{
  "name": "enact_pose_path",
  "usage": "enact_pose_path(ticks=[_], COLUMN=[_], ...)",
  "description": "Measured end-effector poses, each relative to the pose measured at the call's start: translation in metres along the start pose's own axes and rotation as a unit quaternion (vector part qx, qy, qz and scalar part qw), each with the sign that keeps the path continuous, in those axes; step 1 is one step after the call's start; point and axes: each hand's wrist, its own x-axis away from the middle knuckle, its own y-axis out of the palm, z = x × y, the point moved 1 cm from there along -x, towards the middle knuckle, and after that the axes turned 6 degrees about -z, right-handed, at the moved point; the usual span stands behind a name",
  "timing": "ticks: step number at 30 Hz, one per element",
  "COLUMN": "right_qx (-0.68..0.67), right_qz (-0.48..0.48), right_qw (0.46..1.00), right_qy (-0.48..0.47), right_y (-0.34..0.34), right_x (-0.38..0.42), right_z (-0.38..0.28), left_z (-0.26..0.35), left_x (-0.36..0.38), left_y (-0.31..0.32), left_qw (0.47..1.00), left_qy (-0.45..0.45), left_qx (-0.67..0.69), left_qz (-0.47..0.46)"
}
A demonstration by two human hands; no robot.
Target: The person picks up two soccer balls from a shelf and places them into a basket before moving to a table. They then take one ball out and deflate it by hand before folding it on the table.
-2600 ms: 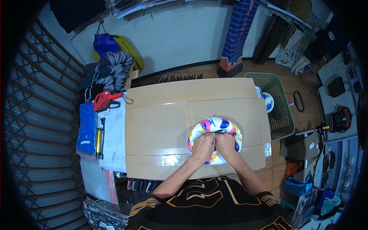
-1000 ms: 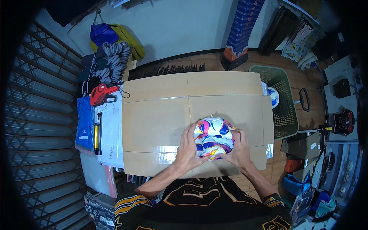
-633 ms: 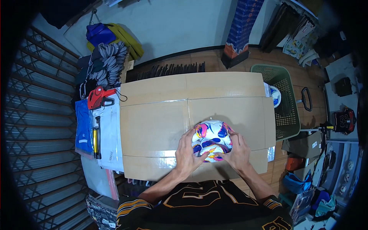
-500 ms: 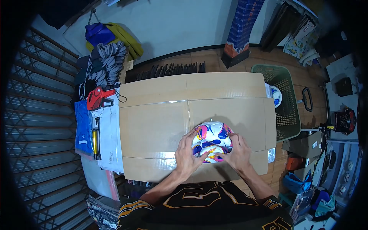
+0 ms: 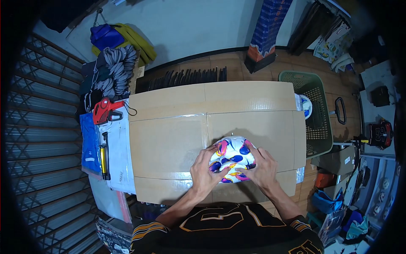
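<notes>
A deflated ball (image 5: 232, 159), white with pink, blue, purple and yellow patches, rests on the cardboard sheet (image 5: 169, 139) near its front edge. It is partly caved in, with a fold facing me. My left hand (image 5: 205, 172) grips its left side, and my right hand (image 5: 262, 170) grips its right side. Both thumbs press into the near part, while the fingers curve round the outside. A small pale tip (image 5: 232, 134) sticks up at the ball's far edge; I cannot make out what it is.
Left of the cardboard lie a red handheld tool (image 5: 108, 111), a yellow and black hand pump (image 5: 103, 157) and a blue packet (image 5: 89, 142). A green basket (image 5: 319, 146) stands at the right, beside another white and blue ball (image 5: 305, 107).
The folded near part of the ball has shifted slightly and opened a little under my thumbs. Both hands keep their hold. The view has tilted slightly.
</notes>
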Motion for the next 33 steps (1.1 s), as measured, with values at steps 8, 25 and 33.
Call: enact_pose_path(ticks=[8, 25, 33], right_qx=[-0.003, 0.002, -0.010], right_qz=[0.008, -0.001, -0.025], right_qw=[1.000, 1.000, 1.000], right_qy=[-0.022, -0.007, 0.012], right_y=[0.0033, 0.0037, -0.0006], right_x=[-0.0049, -0.0043, -0.0071], right_z=[0.0022, -0.0005, -0.0029], left_z=[-0.0018, -0.0025, 0.0054], left_x=[-0.0041, -0.0031, -0.0052], left_y=[-0.0003, -0.0008, -0.0054], left_qw=[1.000, 1.000, 0.999], left_qy=[-0.001, -0.015, -0.029], left_qx=[0.008, 0.009, -0.009], left_qz=[0.007, 0.005, -0.012])
